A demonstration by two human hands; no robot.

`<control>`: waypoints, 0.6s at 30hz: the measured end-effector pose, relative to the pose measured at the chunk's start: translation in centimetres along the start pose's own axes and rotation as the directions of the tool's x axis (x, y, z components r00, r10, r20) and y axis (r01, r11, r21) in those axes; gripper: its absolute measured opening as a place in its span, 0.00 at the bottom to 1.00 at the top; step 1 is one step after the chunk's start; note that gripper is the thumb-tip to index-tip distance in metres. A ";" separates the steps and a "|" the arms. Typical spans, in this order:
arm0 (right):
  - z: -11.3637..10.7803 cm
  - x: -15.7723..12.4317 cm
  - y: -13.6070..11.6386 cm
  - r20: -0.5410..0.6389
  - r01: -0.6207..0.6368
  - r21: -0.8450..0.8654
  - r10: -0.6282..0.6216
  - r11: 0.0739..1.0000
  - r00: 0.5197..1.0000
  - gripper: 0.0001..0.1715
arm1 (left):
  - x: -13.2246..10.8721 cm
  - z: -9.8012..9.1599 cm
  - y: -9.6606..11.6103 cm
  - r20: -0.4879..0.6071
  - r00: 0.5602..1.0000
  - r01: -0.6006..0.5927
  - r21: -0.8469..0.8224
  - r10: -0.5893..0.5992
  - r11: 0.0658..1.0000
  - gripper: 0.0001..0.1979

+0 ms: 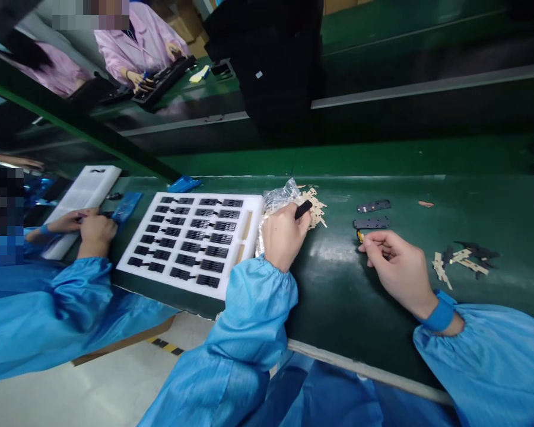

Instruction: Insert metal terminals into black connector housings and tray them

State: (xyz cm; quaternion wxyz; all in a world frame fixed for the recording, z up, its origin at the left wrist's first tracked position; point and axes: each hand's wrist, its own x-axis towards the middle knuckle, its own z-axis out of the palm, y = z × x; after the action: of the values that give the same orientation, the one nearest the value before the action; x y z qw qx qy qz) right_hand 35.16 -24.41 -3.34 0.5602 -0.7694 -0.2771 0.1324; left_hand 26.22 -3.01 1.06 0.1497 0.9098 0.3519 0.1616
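Observation:
My left hand [285,237] is closed around a small black rectangular part [303,209], whose end sticks out past the thumb and fingers. Beside that hand lies a heap of cream-coloured flat strips [314,210] on a clear plastic bag [281,193]. My right hand [396,264] makes a pinch over the bench, its fingertips on a tiny yellow and black piece [360,236] too small to name. Just beyond these fingertips lie two dark flat plates, a nearer one [371,223] and a farther one [374,206].
A white foam tray [160,273] with rows of black parts stands left of my left hand. Cream and black scraps [465,258] lie at the right. On the left a co-worker's hands [95,231] work near another foam tray [86,184]. A green post [84,127] slants across.

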 end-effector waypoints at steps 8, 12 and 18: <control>0.0 0.0 -0.1 -0.004 0.053 -0.018 -0.053 0.998 0.999 0.08 | -1.4 1.0 1.3 0.257 0.941 -0.028 -0.586 0.219 0.810 0.11; -0.1 0.0 -0.3 -0.002 0.104 -0.027 -0.104 0.994 0.995 0.07 | -2.2 1.8 2.3 0.399 0.839 0.092 -0.774 0.370 0.626 0.16; 0.0 0.0 -0.3 0.003 0.109 -0.044 -0.109 0.993 0.994 0.06 | -2.6 2.6 2.4 0.473 0.816 0.160 -0.738 0.333 0.656 0.14</control>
State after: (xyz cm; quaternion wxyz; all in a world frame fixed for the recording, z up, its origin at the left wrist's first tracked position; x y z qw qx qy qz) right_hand 35.04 -24.33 -3.04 0.5493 -0.7652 -0.3217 0.0959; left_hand 26.90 -6.92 -0.83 0.6002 0.7864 0.1450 0.0189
